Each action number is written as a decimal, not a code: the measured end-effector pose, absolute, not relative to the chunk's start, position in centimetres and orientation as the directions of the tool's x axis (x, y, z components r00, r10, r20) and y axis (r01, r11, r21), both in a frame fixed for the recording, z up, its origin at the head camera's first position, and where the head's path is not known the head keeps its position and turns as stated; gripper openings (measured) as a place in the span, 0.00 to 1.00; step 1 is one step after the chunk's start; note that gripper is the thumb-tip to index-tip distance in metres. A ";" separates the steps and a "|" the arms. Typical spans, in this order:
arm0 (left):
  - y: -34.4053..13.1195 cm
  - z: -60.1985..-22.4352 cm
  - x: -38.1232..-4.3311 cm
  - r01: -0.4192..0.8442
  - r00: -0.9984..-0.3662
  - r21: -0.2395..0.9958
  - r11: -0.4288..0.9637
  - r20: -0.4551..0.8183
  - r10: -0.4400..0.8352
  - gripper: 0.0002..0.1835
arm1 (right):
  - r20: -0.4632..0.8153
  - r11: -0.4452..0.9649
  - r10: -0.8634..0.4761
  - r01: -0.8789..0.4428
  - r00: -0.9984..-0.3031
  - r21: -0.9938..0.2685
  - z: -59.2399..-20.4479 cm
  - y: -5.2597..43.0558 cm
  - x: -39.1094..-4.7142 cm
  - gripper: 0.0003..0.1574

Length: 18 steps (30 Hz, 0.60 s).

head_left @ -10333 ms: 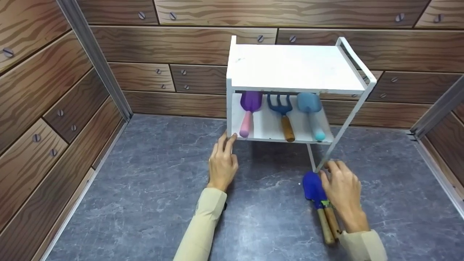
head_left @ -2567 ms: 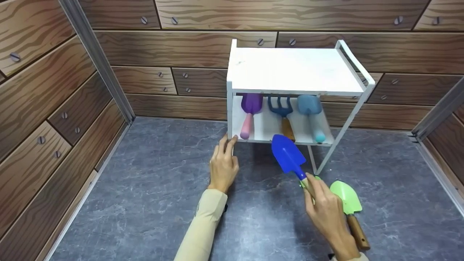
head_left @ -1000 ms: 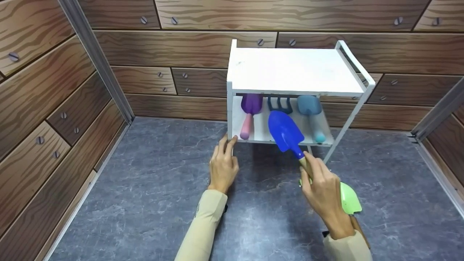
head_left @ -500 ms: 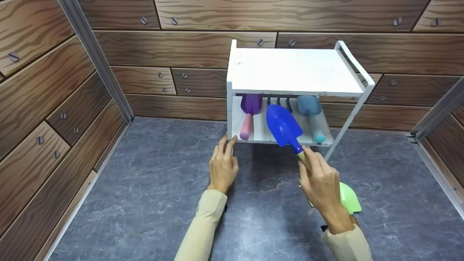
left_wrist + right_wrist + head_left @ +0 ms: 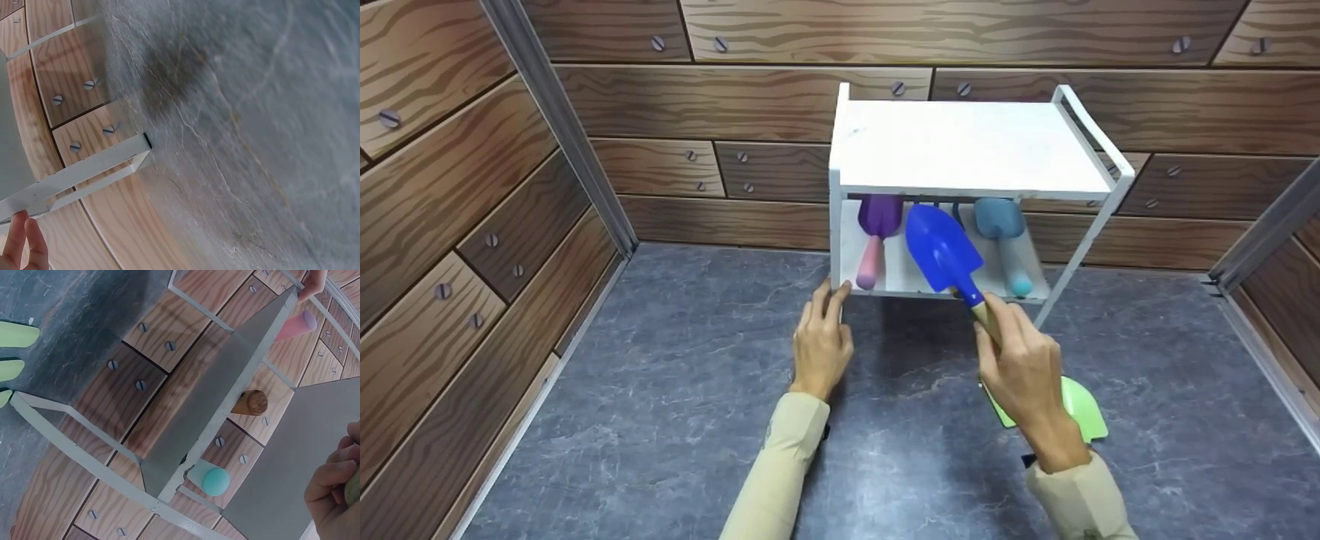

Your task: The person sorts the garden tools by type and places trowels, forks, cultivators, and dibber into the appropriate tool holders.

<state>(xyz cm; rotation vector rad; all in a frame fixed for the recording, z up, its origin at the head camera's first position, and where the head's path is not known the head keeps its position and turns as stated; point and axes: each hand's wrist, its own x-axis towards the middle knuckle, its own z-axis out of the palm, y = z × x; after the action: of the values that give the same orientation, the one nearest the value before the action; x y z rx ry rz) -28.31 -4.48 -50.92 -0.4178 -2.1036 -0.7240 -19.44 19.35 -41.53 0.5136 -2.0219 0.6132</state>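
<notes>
My right hand (image 5: 1024, 371) grips the wooden handle of a garden trowel with a blue blade (image 5: 941, 247). The trowel is held aloft, tilted, its blade before the lower shelf and covering most of a hand fork (image 5: 958, 215). In the right wrist view, curled fingers (image 5: 332, 486) wrap the handle at the right edge. My left hand (image 5: 821, 341) touches the front left corner of the white two-tier rack (image 5: 975, 142) with its fingertips, thumb apart. On the lower shelf lie a purple trowel with a pink handle (image 5: 870, 262) and a light blue scoop-like tool (image 5: 1000, 219).
On the floor below my right hand lies a light green trowel (image 5: 1081, 411), partly hidden. Beside it are light green prongs (image 5: 17, 334) of another tool. Wood-patterned panels (image 5: 720, 101) stand behind and at both sides. The floor (image 5: 682, 390) is grey and marbled.
My right hand has picked the blue trowel up from the floor and carried it up and left, over the hand fork on the shelf. The left hand stays at the rack's corner.
</notes>
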 end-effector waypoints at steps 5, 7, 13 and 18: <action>-4.4 -51.0 -28.3 0.525 -0.587 0.344 0.779 0.809 0.038 0.33 | 0.868 0.781 -0.111 -0.583 -0.484 -0.225 -41.2 19.3 -19.6 0.27; -4.4 -51.0 -28.2 0.524 -0.586 0.342 0.780 0.810 0.039 0.33 | 0.870 0.778 -0.109 -0.586 -0.480 -0.226 -41.1 19.2 -19.7 0.27; -4.4 -51.0 -28.3 0.524 -0.582 0.340 0.781 0.813 0.036 0.33 | 0.876 0.778 -0.105 -0.587 -0.470 -0.222 -41.0 19.1 -19.8 0.26; -4.4 -50.9 -28.3 0.520 -0.588 0.344 0.781 0.808 0.035 0.33 | 0.874 0.776 -0.103 -0.587 -0.476 -0.229 -40.9 19.1 -19.9 0.26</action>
<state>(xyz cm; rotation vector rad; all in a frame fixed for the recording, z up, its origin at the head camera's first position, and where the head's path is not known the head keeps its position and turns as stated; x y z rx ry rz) -28.26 -4.43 -50.95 -0.4123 -2.1120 -0.7176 -19.94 19.10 -40.89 0.5171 -2.0094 0.6372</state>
